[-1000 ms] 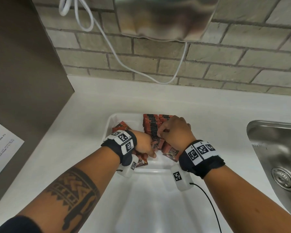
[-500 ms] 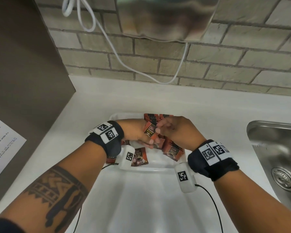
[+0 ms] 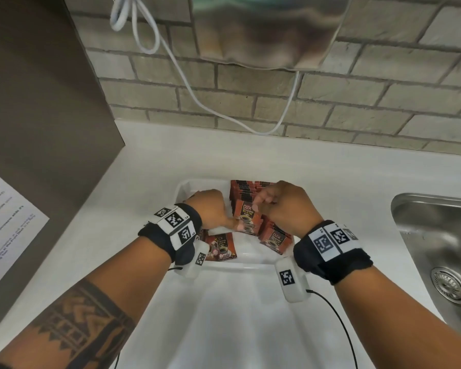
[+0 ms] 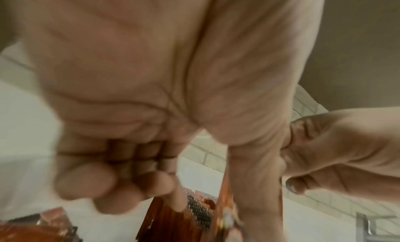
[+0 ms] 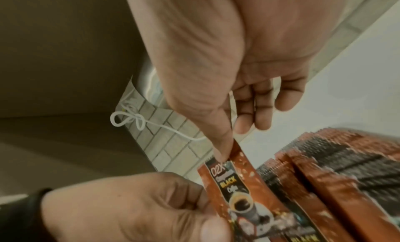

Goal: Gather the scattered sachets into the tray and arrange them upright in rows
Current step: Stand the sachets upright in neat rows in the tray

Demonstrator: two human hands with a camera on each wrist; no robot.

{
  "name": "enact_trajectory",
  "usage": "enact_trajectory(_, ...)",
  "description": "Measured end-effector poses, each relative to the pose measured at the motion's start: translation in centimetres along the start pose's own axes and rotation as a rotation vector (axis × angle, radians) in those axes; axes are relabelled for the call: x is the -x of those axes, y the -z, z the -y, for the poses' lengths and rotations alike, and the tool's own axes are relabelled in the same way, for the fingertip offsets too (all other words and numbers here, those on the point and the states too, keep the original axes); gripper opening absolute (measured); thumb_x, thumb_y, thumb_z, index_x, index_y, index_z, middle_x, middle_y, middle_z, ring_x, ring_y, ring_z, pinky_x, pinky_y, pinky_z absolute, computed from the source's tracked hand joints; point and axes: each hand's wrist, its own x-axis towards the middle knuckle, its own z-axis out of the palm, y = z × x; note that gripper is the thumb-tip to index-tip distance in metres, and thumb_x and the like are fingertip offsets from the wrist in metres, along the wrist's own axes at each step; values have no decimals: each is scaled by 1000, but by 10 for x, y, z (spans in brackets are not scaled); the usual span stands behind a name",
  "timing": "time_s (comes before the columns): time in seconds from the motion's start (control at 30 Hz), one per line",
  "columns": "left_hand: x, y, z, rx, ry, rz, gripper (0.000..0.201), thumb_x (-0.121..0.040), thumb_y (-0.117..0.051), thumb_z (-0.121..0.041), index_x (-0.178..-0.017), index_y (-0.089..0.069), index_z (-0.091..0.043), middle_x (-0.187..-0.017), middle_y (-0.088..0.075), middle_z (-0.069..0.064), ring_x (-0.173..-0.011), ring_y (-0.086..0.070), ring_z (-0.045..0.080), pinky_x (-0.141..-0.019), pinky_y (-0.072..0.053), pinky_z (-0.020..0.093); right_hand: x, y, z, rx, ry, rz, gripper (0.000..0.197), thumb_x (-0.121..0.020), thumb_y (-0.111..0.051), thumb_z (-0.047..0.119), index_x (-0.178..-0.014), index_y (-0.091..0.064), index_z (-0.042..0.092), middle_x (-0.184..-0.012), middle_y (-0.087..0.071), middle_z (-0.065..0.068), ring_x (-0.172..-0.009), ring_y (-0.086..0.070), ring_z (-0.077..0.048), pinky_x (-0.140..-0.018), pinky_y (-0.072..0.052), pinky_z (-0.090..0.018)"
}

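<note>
A white tray [image 3: 183,188] sits on the counter. A row of brown coffee sachets [image 3: 240,189] stands upright along its middle, also seen in the right wrist view as a row of sachets [image 5: 337,168]. Both hands hold one sachet [image 3: 247,219] upright at the near end of that row. My right hand [image 3: 258,206] pinches its top edge between thumb and forefinger, and this sachet [image 5: 233,180] shows its printed front. My left hand [image 3: 233,222] pinches its lower left side. One loose sachet [image 3: 221,246] lies flat at the tray's near left, and another loose sachet [image 3: 274,238] leans at the near right.
A steel sink [image 3: 437,235] is set into the counter on the right. A brown panel [image 3: 37,102] with a paper sheet [image 3: 6,222] closes the left side. A white cable [image 3: 171,57] hangs on the brick wall under a steel dispenser [image 3: 264,27].
My left hand rose from the tray's near left with a sachet and passed it toward the right hand. Both hands now hold it upright against the row.
</note>
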Motion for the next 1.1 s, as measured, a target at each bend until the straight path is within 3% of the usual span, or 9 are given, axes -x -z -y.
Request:
enact_trajectory(0.1, 5, -3, -6, -111, 61, 73, 55, -90, -64, -55, -58, -45, -14, -58, -45, 0, -55, -44, 16, -62, -38, 29, 0, -8, -9, 16, -26, 50, 12, -86, -73, 18, -77, -77, 25, -72, -72, 13, -65, -67, -6, -50, -40, -5)
enact_trajectory(0.17, 5, -8, -9, -71, 35, 132, 48, -95, -61, -46, -65, -54, -9, -63, -50, 1, -58, -47, 17, -59, -39, 28, -4, -17, -17, 62, -46, 43, 16, -84, -71, 23, -70, -76, 31, -68, -73, 16, -67, -68, -5, -65, -48, -15)
enact_trajectory(0.2, 4, -11, -11, -56, 7, 176, 43, -96, -60, -43, -76, -63, -5, -72, -57, 3, -66, -53, 19, -63, -43, 28, -7, -22, -21, 103, -54, 30, 17, -82, -68, 28, -67, -75, 34, -67, -72, 19, -74, -67, -6, -76, -51, -25)
enact_trajectory(0.27, 4, -16, -16, -31, -38, 254, 34, -97, -60, -40, -108, -73, -10, -105, -69, 3, -95, -63, 21, -87, -51, 33, -10, -29, -23, 187, -70, 9, 18, -78, -62, 34, -64, -72, 38, -70, -71, 19, -90, -60, -13, -90, -46, -39)
enact_trajectory(0.33, 1, -20, -21, -20, -54, 302, 34, -97, -61, -34, -129, -68, -22, -132, -64, -1, -117, -58, 19, -104, -46, 35, -14, -33, -25, 244, -84, 0, 17, -77, -62, 36, -63, -71, 40, -80, -70, 16, -97, -56, -17, -93, -45, -42)
enact_trajectory(0.43, -5, -27, -25, -65, -55, 357, 47, -97, -58, -32, -144, -56, -27, -150, -52, -4, -132, -50, 19, -114, -38, 36, -18, -34, -26, 290, -93, 21, 21, -80, -65, 34, -61, -71, 39, -88, -68, 13, -99, -53, -17, -92, -46, -41)
enact_trajectory(0.6, -15, -32, -28, -155, -36, 399, 48, -98, -56, -35, -143, -56, -21, -148, -54, 2, -129, -52, 23, -113, -40, 40, -18, -31, -25, 316, -99, 52, 17, -84, -68, 29, -71, -77, 37, -92, -64, 10, -104, -46, -18, -88, -44, -36)
enact_trajectory(0.77, -18, -33, -31, -170, -47, 426, 47, -100, -54, -36, -145, -54, -26, -146, -55, -1, -126, -52, 22, -112, -40, 36, -19, -30, -25, 329, -75, 97, 18, -83, -72, 27, -71, -73, 39, -84, -54, 19, -105, -45, -16, -87, -41, -35)
enact_trajectory(1.1, -17, -29, -30, -194, -46, 443, 46, -101, -53, -38, -143, -56, -20, -150, -51, 2, -135, -48, 23, -116, -35, 38, -21, -20, -31, 210, -26, 12, 21, -80, -73, 31, -64, -66, 43, -93, -67, 12, -98, -57, -19, -90, -50, -41)
